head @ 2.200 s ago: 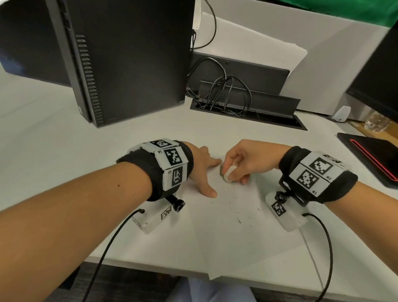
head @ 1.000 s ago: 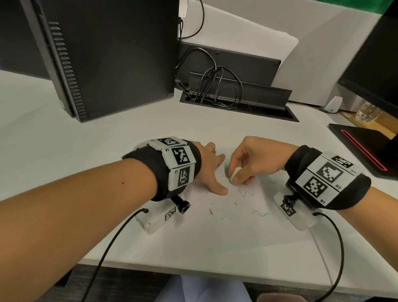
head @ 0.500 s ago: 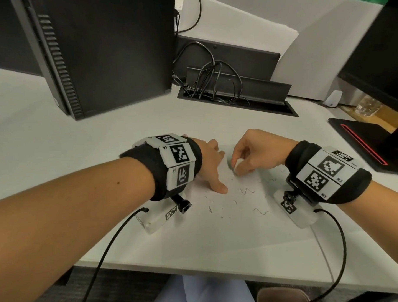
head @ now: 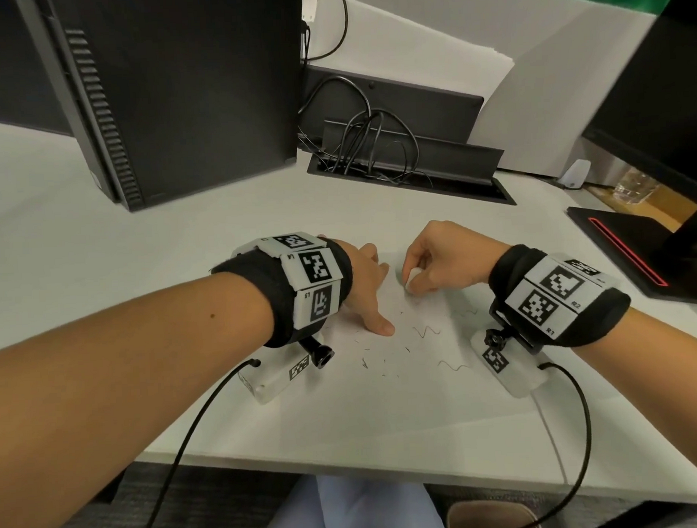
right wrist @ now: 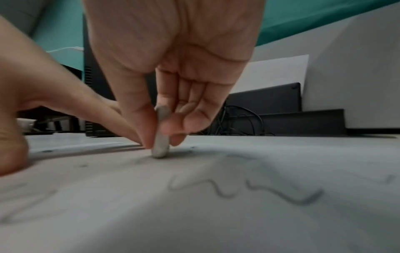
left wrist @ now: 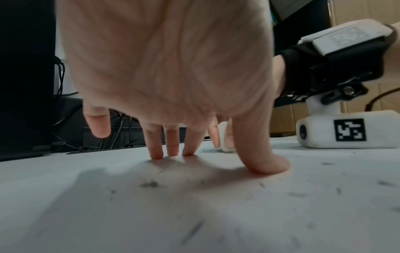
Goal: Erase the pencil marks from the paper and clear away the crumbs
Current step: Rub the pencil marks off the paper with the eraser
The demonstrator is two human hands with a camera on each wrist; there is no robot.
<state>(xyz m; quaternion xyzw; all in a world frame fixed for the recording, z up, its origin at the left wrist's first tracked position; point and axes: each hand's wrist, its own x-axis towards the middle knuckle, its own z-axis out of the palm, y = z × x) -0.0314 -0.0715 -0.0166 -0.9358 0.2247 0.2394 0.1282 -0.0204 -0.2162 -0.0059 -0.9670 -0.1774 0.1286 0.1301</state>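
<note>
A white sheet of paper lies on the desk with wavy pencil marks and dark eraser crumbs scattered across it. My left hand presses the paper flat with straight fingertips and thumb. My right hand pinches a small white eraser between thumb and fingers, its lower end touching the paper near the sheet's far edge. A wavy pencil line runs close in front of the right wrist camera. Crumbs lie in front of the left hand.
A black computer tower stands at the back left. A cable tray with black cords sits behind the paper. At the right stands a monitor base with a red stripe. The desk's front edge is near my lap.
The right hand has rubbed the eraser a little back and forth at the far part of the sheet. The left hand has stayed pressed on the paper. The camera view shifted slightly.
</note>
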